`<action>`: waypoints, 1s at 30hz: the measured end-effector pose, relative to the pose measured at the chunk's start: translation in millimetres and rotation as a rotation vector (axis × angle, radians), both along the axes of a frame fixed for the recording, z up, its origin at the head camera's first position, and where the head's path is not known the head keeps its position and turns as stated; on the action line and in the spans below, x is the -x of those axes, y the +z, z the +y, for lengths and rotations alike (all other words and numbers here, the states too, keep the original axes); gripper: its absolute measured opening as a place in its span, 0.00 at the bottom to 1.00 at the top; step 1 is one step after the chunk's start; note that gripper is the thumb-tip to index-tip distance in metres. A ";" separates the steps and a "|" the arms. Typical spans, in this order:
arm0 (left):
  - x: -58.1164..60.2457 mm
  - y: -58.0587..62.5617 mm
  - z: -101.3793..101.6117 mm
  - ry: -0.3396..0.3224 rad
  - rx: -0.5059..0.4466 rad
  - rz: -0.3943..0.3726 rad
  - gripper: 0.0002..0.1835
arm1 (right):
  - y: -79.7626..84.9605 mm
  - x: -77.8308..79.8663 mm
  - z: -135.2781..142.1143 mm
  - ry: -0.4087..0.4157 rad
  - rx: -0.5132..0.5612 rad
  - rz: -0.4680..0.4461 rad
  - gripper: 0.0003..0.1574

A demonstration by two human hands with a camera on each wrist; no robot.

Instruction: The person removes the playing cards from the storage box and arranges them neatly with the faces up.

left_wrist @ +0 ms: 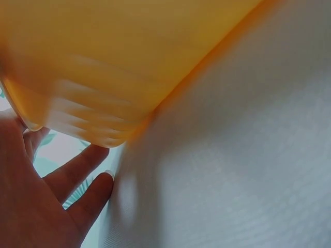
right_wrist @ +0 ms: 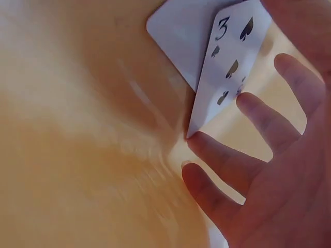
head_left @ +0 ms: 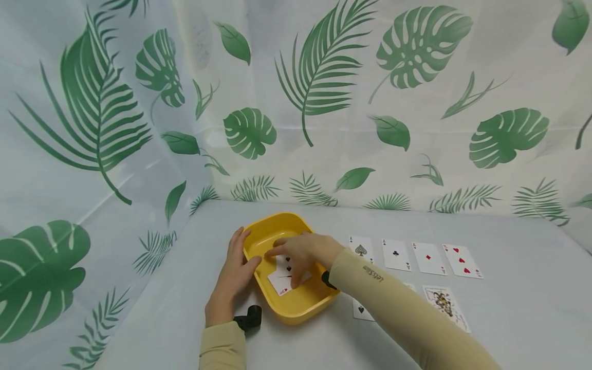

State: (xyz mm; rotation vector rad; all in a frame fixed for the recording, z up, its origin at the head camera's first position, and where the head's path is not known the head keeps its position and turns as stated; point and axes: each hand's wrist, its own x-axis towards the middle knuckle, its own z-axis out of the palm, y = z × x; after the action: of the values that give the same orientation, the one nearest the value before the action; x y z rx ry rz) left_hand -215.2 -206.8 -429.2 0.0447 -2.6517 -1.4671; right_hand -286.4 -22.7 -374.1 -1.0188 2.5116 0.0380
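A yellow plastic basin (head_left: 302, 313) stands on the pale table. At its left side my left hand (head_left: 237, 270) holds it, thumb at the rim and fingers along the outer wall; those fingers (left_wrist: 77, 173) look spread in the left wrist view. Inside the basin, my right hand (head_left: 298, 252) reaches down with its fingers spread. One of its fingertips touches a corner of the three of spades (right_wrist: 230, 67). Partly beneath that card lies another playing card (right_wrist: 178, 33), which shows a red corner mark in the head view. The right thumb's contact with the cards cannot be made out.
Right of the basin lie an ace of spades (head_left: 361, 250), ace of clubs (head_left: 395, 254), ace of diamonds (head_left: 428, 258) and three of hearts (head_left: 462, 260). Nearer are a joker (head_left: 443, 303) and a spade card (head_left: 362, 311), partly behind the right arm. A leaf-print curtain (head_left: 324, 154) hangs behind.
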 end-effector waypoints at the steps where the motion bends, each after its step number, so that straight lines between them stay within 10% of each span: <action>1: 0.2 -0.1 0.1 0.002 0.001 -0.001 0.39 | -0.5 0.2 0.2 0.009 0.002 0.009 0.56; 30: -1.5 0.4 -0.5 -0.015 -0.002 0.028 0.38 | 4.5 -7.8 -0.7 -0.006 -0.030 0.034 0.36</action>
State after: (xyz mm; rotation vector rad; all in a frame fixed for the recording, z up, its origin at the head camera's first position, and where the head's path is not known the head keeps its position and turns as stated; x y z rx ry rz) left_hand -213.7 -207.4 -428.7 0.0040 -2.6344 -1.4632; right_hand -278.6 -23.4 -369.7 -1.0066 2.5363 0.0920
